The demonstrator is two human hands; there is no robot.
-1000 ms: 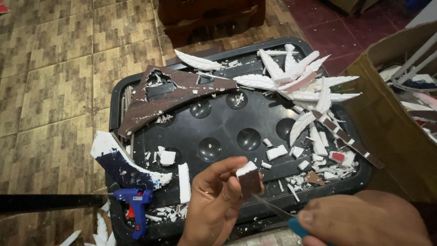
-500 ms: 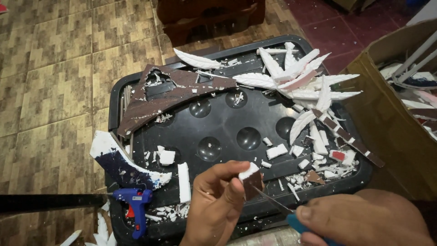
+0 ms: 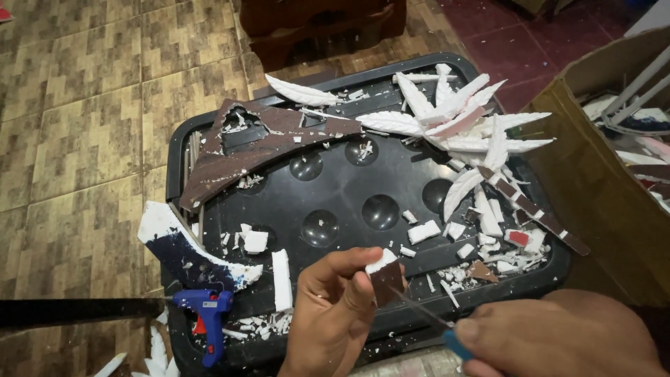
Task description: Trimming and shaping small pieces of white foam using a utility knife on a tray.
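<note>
My left hand (image 3: 335, 314) pinches a small brown-faced piece of white foam (image 3: 385, 278) between thumb and fingers, held over the front edge of a black plastic tray (image 3: 335, 188). My right hand (image 3: 558, 338), low at the right, grips a thin blade cutter with a blue handle (image 3: 455, 342). Its blade tip touches the underside of the foam piece. White feather-shaped foam cutouts (image 3: 453, 119) lie piled at the tray's far right. A curved brown foam sheet (image 3: 258, 146) rests across the tray's left.
A blue glue gun (image 3: 208, 314) lies at the tray's front left, beside a white and dark foam shard (image 3: 183, 251). A cardboard box (image 3: 600, 181) with more foam parts stands at the right. Foam scraps litter the tray. Tiled floor lies at the left.
My right hand has shifted a little left and up, bringing the blade against the foam piece. My left hand has tilted the piece slightly.
</note>
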